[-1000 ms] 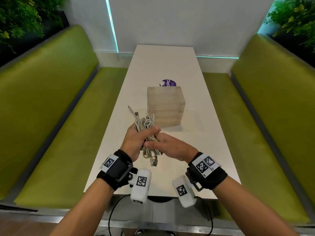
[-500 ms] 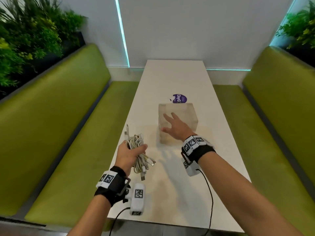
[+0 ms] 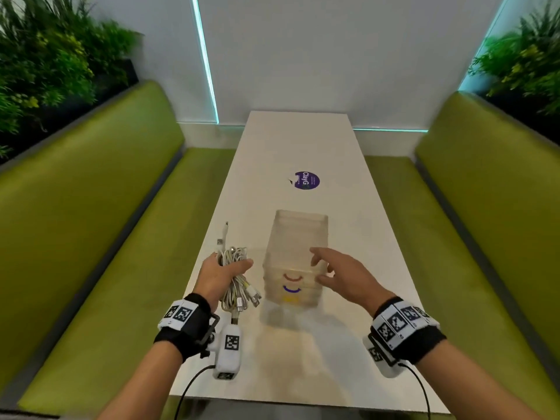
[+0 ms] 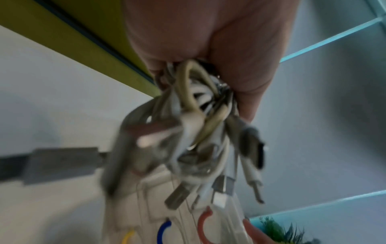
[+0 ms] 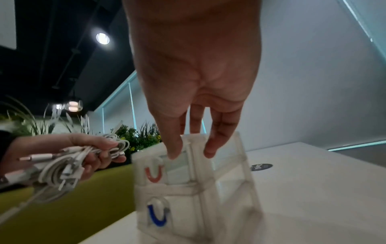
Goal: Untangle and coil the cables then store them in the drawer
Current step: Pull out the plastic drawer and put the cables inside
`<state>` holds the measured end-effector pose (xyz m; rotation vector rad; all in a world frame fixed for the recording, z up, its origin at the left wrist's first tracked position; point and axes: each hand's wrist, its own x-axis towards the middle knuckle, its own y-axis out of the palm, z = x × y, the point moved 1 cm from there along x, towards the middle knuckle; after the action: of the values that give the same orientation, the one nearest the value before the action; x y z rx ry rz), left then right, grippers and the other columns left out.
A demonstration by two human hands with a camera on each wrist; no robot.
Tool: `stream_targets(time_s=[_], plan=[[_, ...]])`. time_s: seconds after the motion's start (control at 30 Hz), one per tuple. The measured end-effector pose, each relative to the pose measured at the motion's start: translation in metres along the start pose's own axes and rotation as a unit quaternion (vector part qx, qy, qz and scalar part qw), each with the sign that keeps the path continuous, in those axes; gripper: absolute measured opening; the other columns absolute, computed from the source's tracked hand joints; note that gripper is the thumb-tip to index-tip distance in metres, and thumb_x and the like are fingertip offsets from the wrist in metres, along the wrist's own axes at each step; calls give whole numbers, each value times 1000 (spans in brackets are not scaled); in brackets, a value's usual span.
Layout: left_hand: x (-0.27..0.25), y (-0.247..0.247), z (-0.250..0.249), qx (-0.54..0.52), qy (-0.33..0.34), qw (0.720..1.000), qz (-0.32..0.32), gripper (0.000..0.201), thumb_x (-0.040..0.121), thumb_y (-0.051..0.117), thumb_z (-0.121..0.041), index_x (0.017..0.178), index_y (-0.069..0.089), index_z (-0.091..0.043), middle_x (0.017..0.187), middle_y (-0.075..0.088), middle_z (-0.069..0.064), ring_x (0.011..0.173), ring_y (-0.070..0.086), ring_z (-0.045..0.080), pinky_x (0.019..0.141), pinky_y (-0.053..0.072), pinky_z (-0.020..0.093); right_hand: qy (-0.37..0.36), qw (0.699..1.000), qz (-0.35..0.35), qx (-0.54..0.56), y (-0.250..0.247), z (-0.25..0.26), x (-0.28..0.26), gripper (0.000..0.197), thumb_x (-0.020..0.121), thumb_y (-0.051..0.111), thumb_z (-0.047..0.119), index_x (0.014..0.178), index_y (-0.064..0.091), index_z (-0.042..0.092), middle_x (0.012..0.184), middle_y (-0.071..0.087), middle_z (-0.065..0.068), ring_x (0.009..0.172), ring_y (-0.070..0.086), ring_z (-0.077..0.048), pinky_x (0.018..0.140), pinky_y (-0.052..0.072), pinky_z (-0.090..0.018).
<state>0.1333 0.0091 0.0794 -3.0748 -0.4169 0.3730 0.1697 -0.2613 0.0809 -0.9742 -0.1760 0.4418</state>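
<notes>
My left hand (image 3: 222,272) grips a bundle of coiled white and beige cables (image 3: 238,280), with plugs hanging below the fist and one connector sticking up. The left wrist view shows the cables (image 4: 198,132) packed in my left hand (image 4: 208,41). A translucent drawer unit (image 3: 295,237) stands on the white table (image 3: 303,140), its red handle (image 3: 293,277), blue handle (image 3: 292,289) and yellow handle (image 3: 290,299) facing me. My right hand (image 3: 328,269) holds its upper front right corner. In the right wrist view the thumb (image 5: 173,148) lies on the top drawer front and the other fingers (image 5: 219,137) on the side wall of the drawer unit (image 5: 208,189).
A purple round sticker (image 3: 307,180) lies on the table beyond the unit. Green benches run along the left (image 3: 91,237) and right (image 3: 485,237) of the table. Plants (image 3: 45,71) stand behind the bench backs. A white wall closes the far end.
My right hand let go of the cables, reached onto the drawer unit and now holds its corner. The unit has turned so its coloured handles face me. My left hand keeps the bundle.
</notes>
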Motion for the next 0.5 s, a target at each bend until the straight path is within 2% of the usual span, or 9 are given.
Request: stream_targets(time_s=[0.07,0.13,0.27,0.37,0.43,0.47,0.5], plan=[[-6,8,1,35,-4,999,33,19,74,80,-11,81,62,-9,75,66,6,69,62,23,69,51,34,-8,1000,-3,16,2,-7,-14,43,86,64,19,126,52,26,112,48,35,82,49,4,76,38,-15],[-11,15,3,59,-5,997,58,17,75,79,-12,82,65,-10,77,71,5,71,66,21,69,53,32,-13,999,-1,31,5,-11,-25,41,86,65,17,124,55,26,104,44,43,82,48,9,75,37,-12],[-17,23,9,71,-28,991,106,23,74,80,-11,91,67,-3,83,73,9,76,68,24,71,54,32,-16,998,5,58,10,-10,-43,55,86,65,14,133,48,36,98,53,33,85,50,4,74,39,-8],[-18,24,13,64,-46,988,136,31,72,81,-12,98,68,-1,91,75,11,86,71,29,80,56,37,-17,997,-3,77,13,-6,-52,50,85,66,13,129,52,33,99,52,35,85,50,4,76,42,-15],[-17,24,15,77,-46,986,141,40,69,84,-16,102,67,-2,95,75,12,90,71,30,87,56,43,-10,997,-3,75,12,-3,-55,41,85,66,14,122,56,28,111,48,37,86,49,5,82,46,-24],[-16,23,16,84,-44,985,140,42,66,85,-17,102,67,-2,95,75,11,90,71,29,87,55,44,-8,998,-18,58,14,0,-59,37,85,65,15,119,57,27,120,45,34,91,48,5,86,46,-26],[-15,23,16,90,-42,985,140,43,65,85,-18,101,68,-3,95,75,11,90,71,29,88,55,44,-9,997,-62,37,17,5,-64,32,86,64,17,115,58,26,127,44,26,98,47,1,89,44,-25]])
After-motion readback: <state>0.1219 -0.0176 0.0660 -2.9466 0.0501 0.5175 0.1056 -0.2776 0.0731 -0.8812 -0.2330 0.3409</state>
